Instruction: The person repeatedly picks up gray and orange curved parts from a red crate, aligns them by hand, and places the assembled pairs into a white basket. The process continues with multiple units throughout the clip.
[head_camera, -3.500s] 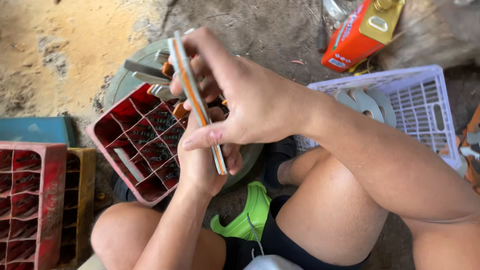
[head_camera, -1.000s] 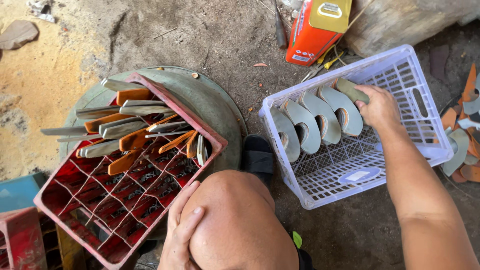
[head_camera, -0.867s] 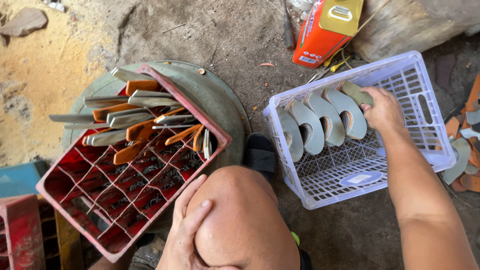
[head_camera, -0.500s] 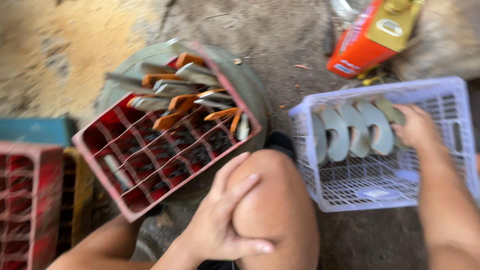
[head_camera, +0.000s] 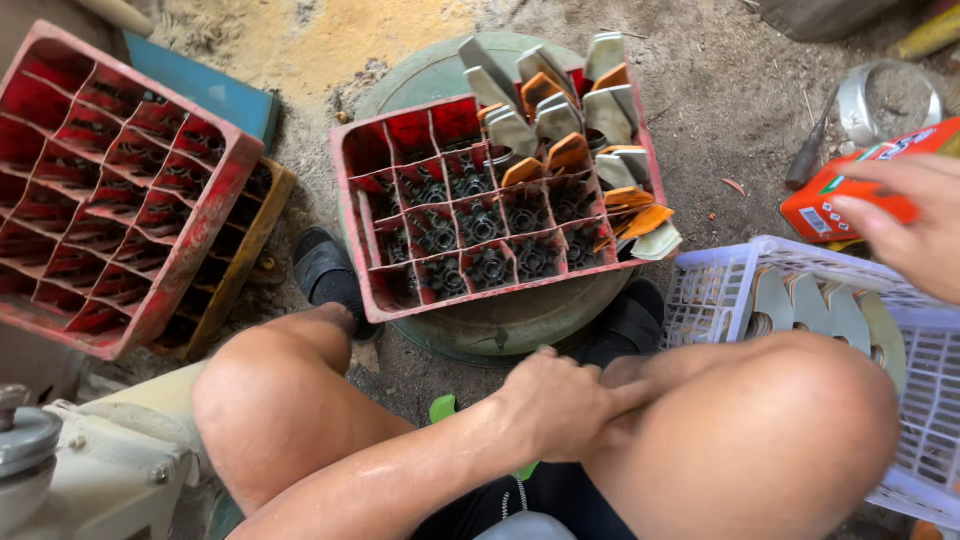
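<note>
The left hand rests flat on the inner side of the person's right thigh, fingers loosely stretched out and holding nothing. The right hand hangs at the right edge of the view, above the far rim of a white plastic basket; its fingers are partly curled and nothing shows in its grip, though much of it is cut off by the frame. In the basket a row of curved grey metal blades stands on edge, just below that hand and partly hidden behind the raised right knee. Just beyond the hand, an orange carton lies on the dirt floor. Straight ahead, between the knees, a red compartmented crate sits on a round green metal lid; its far right compartments are packed with grey and orange blades standing up and leaning over the rim, while the nearer compartments hold only dark rubbish. To the left, a second red crate lies tilted on a yellow crate, with a blue crate behind it. A black sandal lies between the two red crates, and a grey metal ring lies on the dirt at the upper right
</note>
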